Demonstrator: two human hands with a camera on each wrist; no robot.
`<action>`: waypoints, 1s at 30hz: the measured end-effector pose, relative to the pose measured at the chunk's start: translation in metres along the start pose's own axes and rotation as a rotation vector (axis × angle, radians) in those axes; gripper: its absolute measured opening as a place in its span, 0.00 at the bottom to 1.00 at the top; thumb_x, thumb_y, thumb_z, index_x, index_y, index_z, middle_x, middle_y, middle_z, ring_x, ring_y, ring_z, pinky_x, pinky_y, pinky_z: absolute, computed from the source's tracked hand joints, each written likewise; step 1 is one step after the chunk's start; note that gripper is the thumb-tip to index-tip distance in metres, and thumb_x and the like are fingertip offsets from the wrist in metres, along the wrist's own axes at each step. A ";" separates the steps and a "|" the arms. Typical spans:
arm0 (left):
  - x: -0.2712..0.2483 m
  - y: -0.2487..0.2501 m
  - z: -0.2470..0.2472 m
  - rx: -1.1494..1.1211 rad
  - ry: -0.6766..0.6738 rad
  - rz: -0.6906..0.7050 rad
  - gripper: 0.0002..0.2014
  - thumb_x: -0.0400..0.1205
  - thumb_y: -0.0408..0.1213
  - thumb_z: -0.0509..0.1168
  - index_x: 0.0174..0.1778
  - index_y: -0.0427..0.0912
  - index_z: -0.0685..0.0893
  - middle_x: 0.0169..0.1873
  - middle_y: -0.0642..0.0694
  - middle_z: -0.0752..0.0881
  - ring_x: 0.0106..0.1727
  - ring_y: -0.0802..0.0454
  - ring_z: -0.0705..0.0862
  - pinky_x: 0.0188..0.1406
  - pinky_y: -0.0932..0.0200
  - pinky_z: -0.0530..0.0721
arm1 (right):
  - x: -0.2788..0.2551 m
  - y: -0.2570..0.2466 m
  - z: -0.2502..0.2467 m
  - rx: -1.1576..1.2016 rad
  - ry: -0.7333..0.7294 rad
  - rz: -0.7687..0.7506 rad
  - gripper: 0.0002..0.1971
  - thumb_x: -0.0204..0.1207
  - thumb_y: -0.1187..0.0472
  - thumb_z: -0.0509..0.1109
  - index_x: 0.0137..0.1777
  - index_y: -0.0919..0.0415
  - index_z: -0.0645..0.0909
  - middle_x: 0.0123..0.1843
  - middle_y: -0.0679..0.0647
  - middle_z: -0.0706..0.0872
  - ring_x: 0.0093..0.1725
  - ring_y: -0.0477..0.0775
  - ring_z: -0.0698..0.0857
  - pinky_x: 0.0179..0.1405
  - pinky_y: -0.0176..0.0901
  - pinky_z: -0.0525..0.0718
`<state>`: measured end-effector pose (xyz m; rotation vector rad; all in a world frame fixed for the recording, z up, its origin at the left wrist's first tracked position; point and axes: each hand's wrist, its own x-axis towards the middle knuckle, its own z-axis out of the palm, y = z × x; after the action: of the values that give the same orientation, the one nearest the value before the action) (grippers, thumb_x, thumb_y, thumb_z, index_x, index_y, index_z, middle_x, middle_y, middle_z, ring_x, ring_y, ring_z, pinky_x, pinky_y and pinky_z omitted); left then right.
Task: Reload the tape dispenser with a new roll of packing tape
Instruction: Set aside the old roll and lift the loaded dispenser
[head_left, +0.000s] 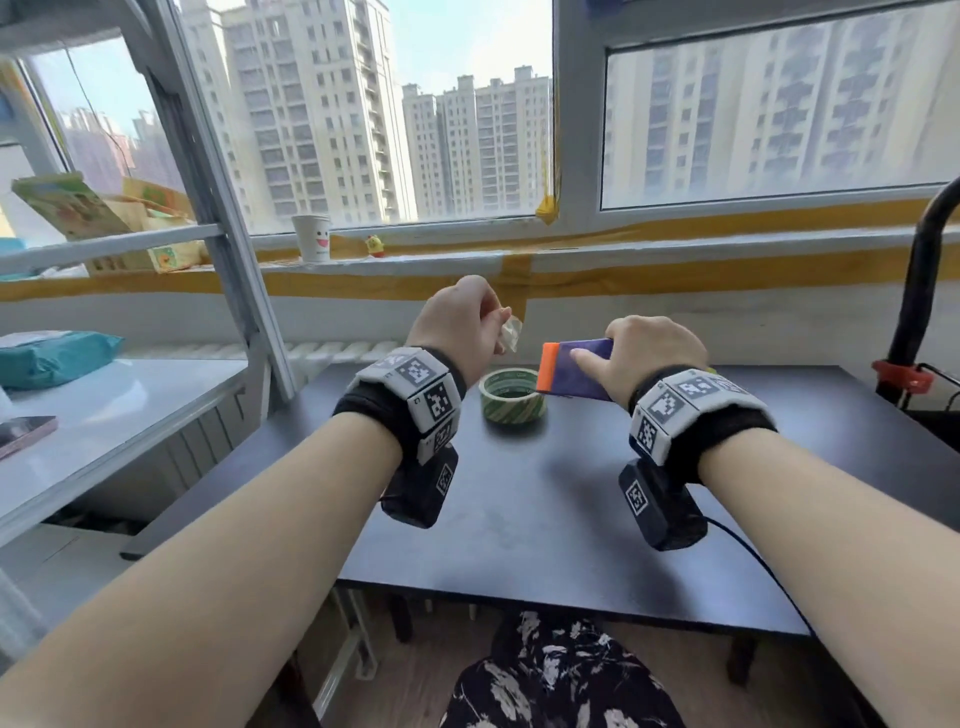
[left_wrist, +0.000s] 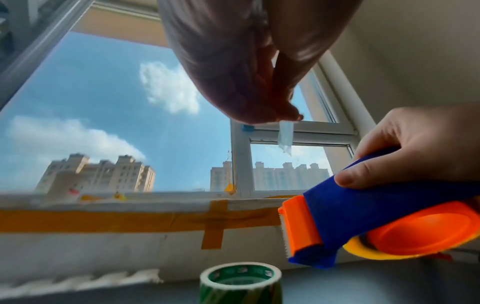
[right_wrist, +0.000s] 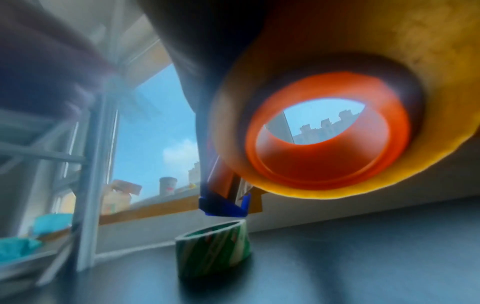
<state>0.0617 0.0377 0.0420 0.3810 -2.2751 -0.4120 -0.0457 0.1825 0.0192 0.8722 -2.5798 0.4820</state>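
Room: tower blocks fill a wide window ahead of both hands, and strips of yellow tape run along the sill (head_left: 571, 249).
Worktop: dark worktop (head_left: 571, 493) lies under both forearms.
Left hand: left hand (head_left: 462, 322) is raised above the worktop, thumb and fingertips pressed together on a small crumpled scrap of clear tape (left_wrist: 285, 136) that hangs below them.
Right hand: right hand (head_left: 649, 358) is curled round the blue and orange tape dispenser (left_wrist: 350, 214), thumb pressed on its blue top, holding it in the air just right of the left hand.
Dispenser: its orange toothed edge points toward the left hand; a yellowish roll (right_wrist: 389, 61) sits on the orange hub, though the right wrist view is blurred, so how well it is seated is hard to judge.
Green roll: green roll (head_left: 513, 402) lies flat on the worktop, below and between the hands, touching neither.
Sill: paper cup (head_left: 311, 238) stands beyond the left hand.
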 end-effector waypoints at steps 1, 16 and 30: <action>-0.001 -0.002 0.004 -0.046 -0.028 -0.018 0.06 0.81 0.38 0.63 0.40 0.42 0.77 0.34 0.43 0.89 0.42 0.42 0.89 0.50 0.47 0.85 | 0.001 0.001 0.000 0.032 -0.007 0.008 0.22 0.75 0.41 0.62 0.48 0.60 0.84 0.53 0.61 0.88 0.56 0.65 0.84 0.45 0.46 0.75; -0.010 0.005 0.022 -0.512 -0.179 -0.298 0.06 0.84 0.34 0.61 0.42 0.37 0.77 0.30 0.46 0.83 0.25 0.61 0.86 0.35 0.60 0.88 | 0.002 0.044 0.007 0.045 -0.203 0.085 0.25 0.71 0.36 0.67 0.51 0.58 0.88 0.54 0.59 0.89 0.59 0.64 0.84 0.46 0.44 0.75; -0.013 0.022 0.044 -0.588 -0.279 -0.398 0.11 0.85 0.35 0.60 0.35 0.43 0.74 0.29 0.46 0.83 0.17 0.67 0.84 0.29 0.65 0.85 | -0.009 0.049 0.016 0.048 -0.319 0.065 0.20 0.78 0.46 0.64 0.60 0.59 0.85 0.61 0.58 0.86 0.64 0.62 0.81 0.62 0.49 0.76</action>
<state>0.0343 0.0700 0.0136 0.4875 -2.1986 -1.3686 -0.0738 0.2167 -0.0079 0.9506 -2.9038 0.4559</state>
